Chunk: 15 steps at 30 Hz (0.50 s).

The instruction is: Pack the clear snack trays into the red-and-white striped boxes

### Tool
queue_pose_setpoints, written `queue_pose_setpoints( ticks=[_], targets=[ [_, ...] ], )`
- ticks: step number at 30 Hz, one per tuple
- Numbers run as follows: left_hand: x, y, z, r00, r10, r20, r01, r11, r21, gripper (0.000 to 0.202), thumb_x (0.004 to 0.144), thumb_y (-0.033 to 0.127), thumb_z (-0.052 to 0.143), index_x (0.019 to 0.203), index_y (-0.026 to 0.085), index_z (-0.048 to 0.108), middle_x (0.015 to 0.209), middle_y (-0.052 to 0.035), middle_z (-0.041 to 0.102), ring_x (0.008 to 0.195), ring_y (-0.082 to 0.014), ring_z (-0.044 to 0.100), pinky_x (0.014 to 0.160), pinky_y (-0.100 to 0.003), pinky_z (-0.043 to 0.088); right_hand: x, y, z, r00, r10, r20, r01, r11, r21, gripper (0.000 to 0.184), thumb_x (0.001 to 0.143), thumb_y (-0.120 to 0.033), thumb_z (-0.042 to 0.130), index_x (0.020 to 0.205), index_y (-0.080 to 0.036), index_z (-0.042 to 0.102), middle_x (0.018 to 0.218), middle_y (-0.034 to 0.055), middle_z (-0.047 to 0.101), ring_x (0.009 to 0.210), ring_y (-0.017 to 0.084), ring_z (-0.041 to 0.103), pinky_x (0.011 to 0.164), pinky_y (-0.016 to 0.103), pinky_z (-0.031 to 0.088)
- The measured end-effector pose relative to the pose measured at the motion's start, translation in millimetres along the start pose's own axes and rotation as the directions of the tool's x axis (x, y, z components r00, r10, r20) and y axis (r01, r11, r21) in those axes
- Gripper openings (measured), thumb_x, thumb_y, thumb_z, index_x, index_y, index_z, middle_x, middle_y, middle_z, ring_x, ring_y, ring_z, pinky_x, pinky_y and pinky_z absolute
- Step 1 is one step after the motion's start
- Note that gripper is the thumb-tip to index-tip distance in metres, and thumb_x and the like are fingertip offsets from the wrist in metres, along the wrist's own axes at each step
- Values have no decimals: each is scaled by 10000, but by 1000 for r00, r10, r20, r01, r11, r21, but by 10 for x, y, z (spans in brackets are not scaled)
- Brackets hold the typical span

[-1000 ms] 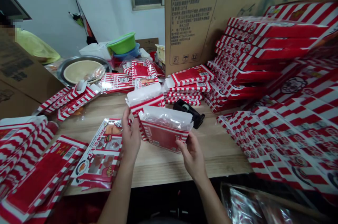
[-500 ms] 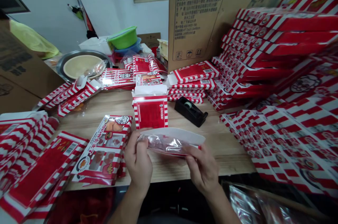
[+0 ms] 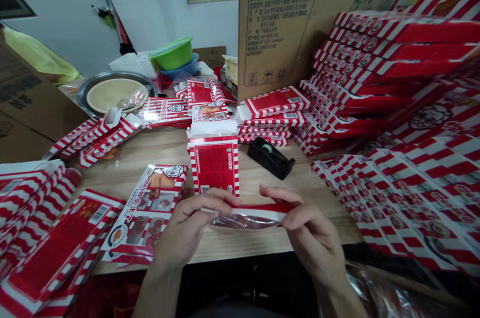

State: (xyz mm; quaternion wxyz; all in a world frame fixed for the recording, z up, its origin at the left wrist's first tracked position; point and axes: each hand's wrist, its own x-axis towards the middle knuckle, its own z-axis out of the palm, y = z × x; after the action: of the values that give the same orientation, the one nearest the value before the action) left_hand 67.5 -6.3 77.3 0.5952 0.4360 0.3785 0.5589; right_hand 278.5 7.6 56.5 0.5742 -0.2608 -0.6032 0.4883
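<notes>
Between my hands is a red and white cardboard box [image 3: 249,210], seen end-on near the table's front edge, with shiny clear plastic along its near side. My left hand [image 3: 189,220] grips its left end, fingers bent over the top. At the right end, my right hand [image 3: 311,230] pinches the corner between thumb and fingers. Just beyond stands an upright box [image 3: 213,160] with its white top flaps open. A box with clear windows [image 3: 148,210] lies beside my left hand. What is inside the held box cannot be made out.
A black tape dispenser [image 3: 270,158] sits right of the upright box. Striped boxes are piled high on the right [image 3: 393,68] and lie stacked on the left [image 3: 67,238]. Behind are a large carton [image 3: 277,23], a green basin [image 3: 174,54] and a cream bowl [image 3: 112,94].
The raised white flap of the held box is now folded down, and a red edge shows on top. My left hand has moved over the box's top; my right hand has shifted right.
</notes>
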Motion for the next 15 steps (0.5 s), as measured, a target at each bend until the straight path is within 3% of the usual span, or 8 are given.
queue_pose_setpoints(
  ticks=[2, 5, 8, 11, 15],
  targets=[
    [13, -21, 4, 997, 81, 10, -81, 994, 74, 272, 767, 92, 578, 636, 267, 741, 959, -21, 721, 947, -210, 633, 862, -361, 474, 36, -69, 10, 1000, -1, 22, 2, 997, -80, 115, 866, -246, 617, 751, -250, 617, 1168, 30, 650, 1129, 220, 589, 902, 372, 505],
    [-11, -88, -29, 988, 154, 22, -156, 974, 164, 265, 812, 132, 590, 629, 261, 733, 1014, -31, 699, 936, -201, 626, 851, -347, 469, 87, -172, 72, 998, 61, -33, -66, 983, -173, 240, 751, -342, 742, 678, -219, 550, 1086, 54, 656, 1014, 217, 636, 809, 316, 547],
    [-65, -101, -53, 974, 216, 69, -227, 941, 253, 192, 844, 197, 606, 729, 273, 740, 1062, -36, 679, 948, -190, 623, 834, -313, 477, 104, -248, 130, 992, 81, -98, -102, 966, -236, 157, 782, -284, 713, 765, -236, 565, 1055, 42, 670, 970, 187, 655, 786, 277, 555],
    [-110, -55, -38, 961, 241, 135, -273, 896, 349, 119, 830, 257, 645, 912, 313, 711, 1114, -20, 665, 1004, -174, 610, 825, -259, 485, 92, -279, 148, 997, 60, -57, -76, 936, -345, 169, 796, -214, 698, 943, -268, 632, 1047, 24, 689, 988, 167, 652, 840, 261, 540],
    [-122, 2, -22, 967, 249, 59, -249, 866, 433, 191, 883, 173, 570, 964, 324, 655, 1038, 11, 695, 972, -121, 627, 828, -216, 491, 116, -276, 121, 1000, 19, -12, -22, 936, -351, 83, 810, -174, 680, 843, -250, 692, 885, 15, 729, 884, 171, 681, 906, 332, 529]
  ],
)
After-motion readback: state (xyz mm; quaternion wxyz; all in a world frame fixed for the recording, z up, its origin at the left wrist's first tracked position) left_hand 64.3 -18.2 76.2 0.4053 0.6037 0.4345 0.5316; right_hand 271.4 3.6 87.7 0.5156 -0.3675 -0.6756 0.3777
